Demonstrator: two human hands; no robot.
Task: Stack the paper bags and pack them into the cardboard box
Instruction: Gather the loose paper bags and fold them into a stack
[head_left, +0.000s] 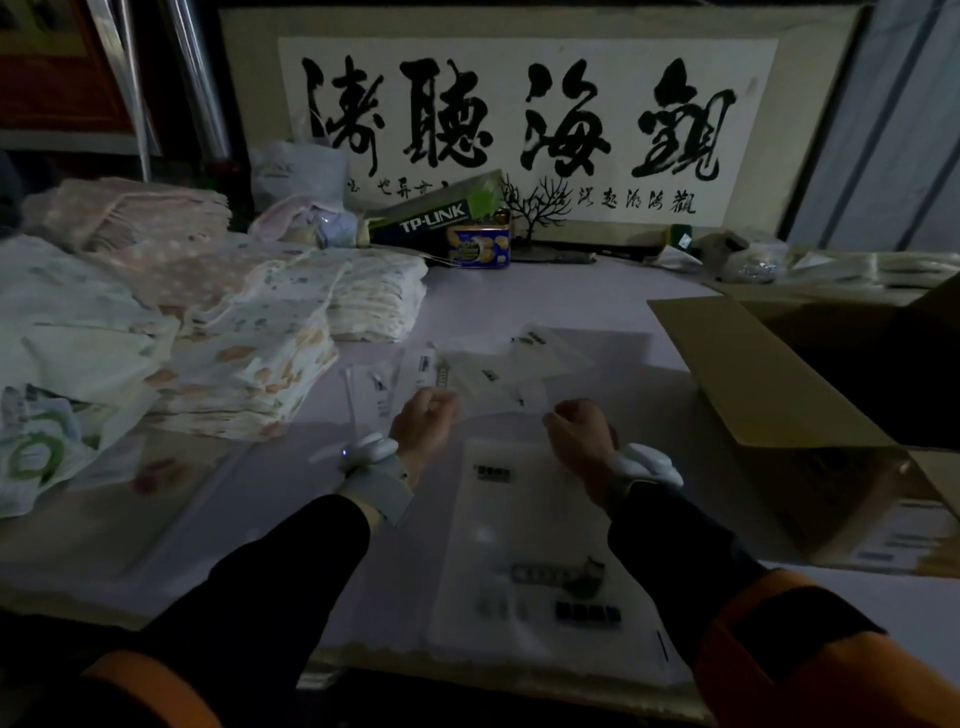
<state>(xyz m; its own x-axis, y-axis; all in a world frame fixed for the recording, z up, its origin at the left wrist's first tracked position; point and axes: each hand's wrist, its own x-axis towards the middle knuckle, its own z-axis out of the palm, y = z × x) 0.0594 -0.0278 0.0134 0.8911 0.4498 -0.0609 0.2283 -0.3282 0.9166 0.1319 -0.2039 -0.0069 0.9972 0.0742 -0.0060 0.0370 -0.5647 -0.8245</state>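
We see two hands: left hand (423, 422) and right hand (577, 434) both pinching one paper bag (501, 387) above table (550, 296). One stack of bags (540, 551) below. One cardboard box (810, 374) right, open.

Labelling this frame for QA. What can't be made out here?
- Box interior: head view, in deep shadow and cut off by the right edge; contents unknown.
- Left hand and right hand: fingers curled away from the camera; whether they pinch the bags is unclear.
- Print on the near bag: blurred and dim, unreadable.
- Number of scattered bags: overlapping, pale and low in contrast.
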